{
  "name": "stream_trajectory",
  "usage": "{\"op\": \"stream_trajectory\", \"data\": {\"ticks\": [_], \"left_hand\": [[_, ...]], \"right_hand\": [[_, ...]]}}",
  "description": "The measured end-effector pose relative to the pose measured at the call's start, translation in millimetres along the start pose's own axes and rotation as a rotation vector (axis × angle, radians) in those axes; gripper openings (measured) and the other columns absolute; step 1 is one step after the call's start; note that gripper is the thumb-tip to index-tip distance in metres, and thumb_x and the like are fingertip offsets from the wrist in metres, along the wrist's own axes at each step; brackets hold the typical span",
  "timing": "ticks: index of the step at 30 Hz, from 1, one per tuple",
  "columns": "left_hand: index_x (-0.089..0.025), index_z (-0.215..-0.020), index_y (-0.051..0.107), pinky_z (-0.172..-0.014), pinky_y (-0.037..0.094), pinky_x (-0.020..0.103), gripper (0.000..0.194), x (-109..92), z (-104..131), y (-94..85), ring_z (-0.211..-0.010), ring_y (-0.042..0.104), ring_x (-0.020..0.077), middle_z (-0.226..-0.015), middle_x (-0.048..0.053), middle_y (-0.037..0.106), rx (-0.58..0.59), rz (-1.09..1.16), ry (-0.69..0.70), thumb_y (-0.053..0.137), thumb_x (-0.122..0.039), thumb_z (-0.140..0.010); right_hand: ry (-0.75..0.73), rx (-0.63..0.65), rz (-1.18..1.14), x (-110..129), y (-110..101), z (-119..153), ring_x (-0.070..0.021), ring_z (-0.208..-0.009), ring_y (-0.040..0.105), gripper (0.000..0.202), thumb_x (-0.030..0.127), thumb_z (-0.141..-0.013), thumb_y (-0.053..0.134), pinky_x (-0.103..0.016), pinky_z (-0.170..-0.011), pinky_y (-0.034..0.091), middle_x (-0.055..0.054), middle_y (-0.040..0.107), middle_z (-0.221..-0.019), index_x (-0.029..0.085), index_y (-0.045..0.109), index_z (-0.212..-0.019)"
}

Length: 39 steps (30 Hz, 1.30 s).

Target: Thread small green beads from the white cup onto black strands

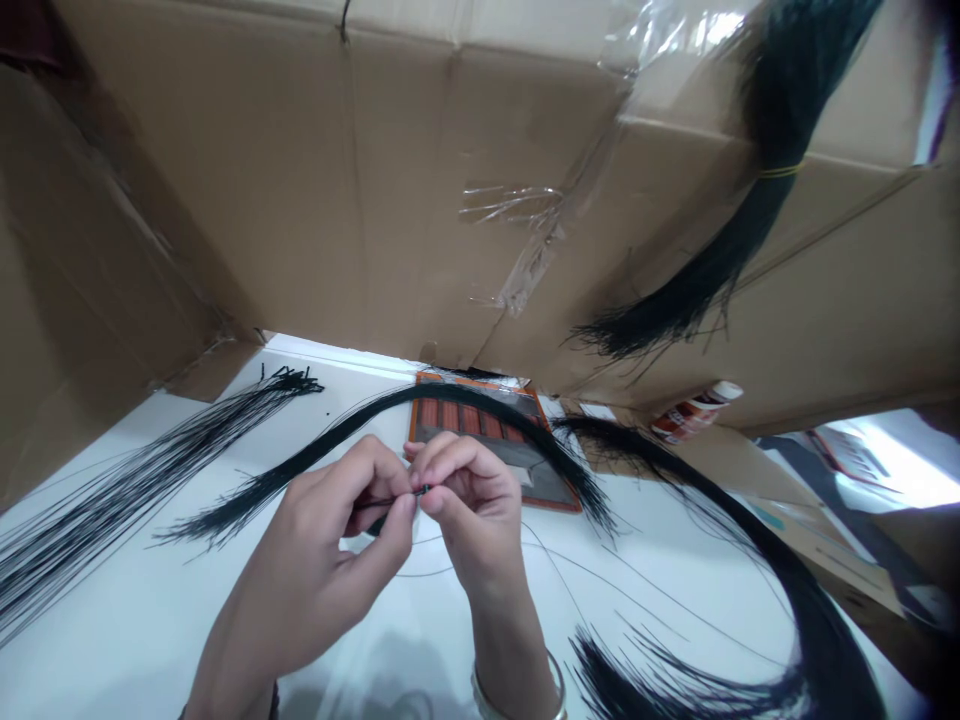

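On the white desk (150, 630), near centre: one thin dark strand (421, 491), its end pinched between the fingers of the left hand (337, 550) and the fingers of the right hand (476, 500), thumbs almost meeting. Pale bangles (556, 688) on the right wrist.

Just beyond the hands: an arched black bundle (442, 392), lying across an orange-bordered sheet (559, 490); the right hand hides part of the sheet.

Left: a loose spread of dark strands (172, 470), ends gathered at the far side.

Right: a long curved black bundle (817, 610), with stray strands reaching toward the hands.

Far right: a brown container (694, 413) with white end, tilted.

Far side: a cardboard wall (300, 150), closing off the desk, patched with clear tape (529, 270); at its right, a hanging dark bundle (780, 120) tied with a yellow band (781, 172).
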<state>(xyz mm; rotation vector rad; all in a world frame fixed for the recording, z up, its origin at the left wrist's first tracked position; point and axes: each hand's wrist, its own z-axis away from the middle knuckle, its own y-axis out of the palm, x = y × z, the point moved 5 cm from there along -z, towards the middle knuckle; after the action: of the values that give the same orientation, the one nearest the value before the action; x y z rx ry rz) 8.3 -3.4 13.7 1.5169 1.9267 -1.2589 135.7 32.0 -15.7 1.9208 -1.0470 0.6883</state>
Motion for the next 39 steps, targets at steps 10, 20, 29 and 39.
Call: {"op": "stream_trajectory", "data": {"ticks": [10, 20, 29, 39], "left_hand": [[-0.025, -0.101, 0.041, -0.055, 0.034, 0.028, 0.01, 16.5, 0.6, 3.5, -0.072, 0.054, 0.0175, -0.081, 0.001, 0.054, 0.081, 0.169, -0.124, 0.034, -0.019, -0.097], [-0.023, -0.088, 0.044, -0.049, 0.03, 0.025, 0.007, 13.6, -2.0, 4.2, -0.053, 0.038, 0.0111, -0.065, -0.006, 0.041, -0.064, -0.056, -0.193, 0.046, -0.024, -0.095], [-0.023, -0.081, 0.05, -0.046, 0.031, 0.022, 0.015, 16.8, -4.2, -6.8, -0.048, 0.038, 0.0096, -0.06, -0.007, 0.041, -0.125, -0.143, -0.095, 0.048, -0.023, -0.096], [-0.023, -0.079, 0.049, -0.046, 0.03, 0.021, 0.016, 31.1, 0.0, -40.4, -0.049, 0.034, 0.0097, -0.06, -0.006, 0.04, -0.232, -0.201, -0.031, 0.05, -0.014, -0.093]], "right_hand": [[-0.011, -0.027, 0.285, 3.8, 10.9, 8.2, -0.0118, -0.066, 0.054, 0.01, 0.015, -0.081, 0.077, -0.026, -0.066, 0.043, 0.004, 0.064, -0.07, 0.023, 0.073, -0.079], [0.102, -0.08, 0.432, -2.4, 11.1, 6.0, -0.0087, -0.053, 0.036, 0.011, 0.017, -0.079, 0.071, -0.024, -0.052, 0.031, 0.008, 0.044, -0.056, 0.019, 0.064, -0.071], [0.343, 0.142, 0.618, -15.5, -4.8, 4.0, -0.0072, -0.051, 0.025, 0.023, 0.032, -0.075, 0.08, -0.022, -0.05, 0.024, 0.013, 0.029, -0.053, 0.019, 0.061, -0.079], [0.772, 0.711, 1.521, -125.0, -21.5, 17.8, -0.0205, -0.095, 0.069, 0.016, 0.024, -0.096, 0.06, -0.035, -0.085, 0.053, -0.008, 0.073, -0.101, 0.013, 0.071, -0.099]]}}
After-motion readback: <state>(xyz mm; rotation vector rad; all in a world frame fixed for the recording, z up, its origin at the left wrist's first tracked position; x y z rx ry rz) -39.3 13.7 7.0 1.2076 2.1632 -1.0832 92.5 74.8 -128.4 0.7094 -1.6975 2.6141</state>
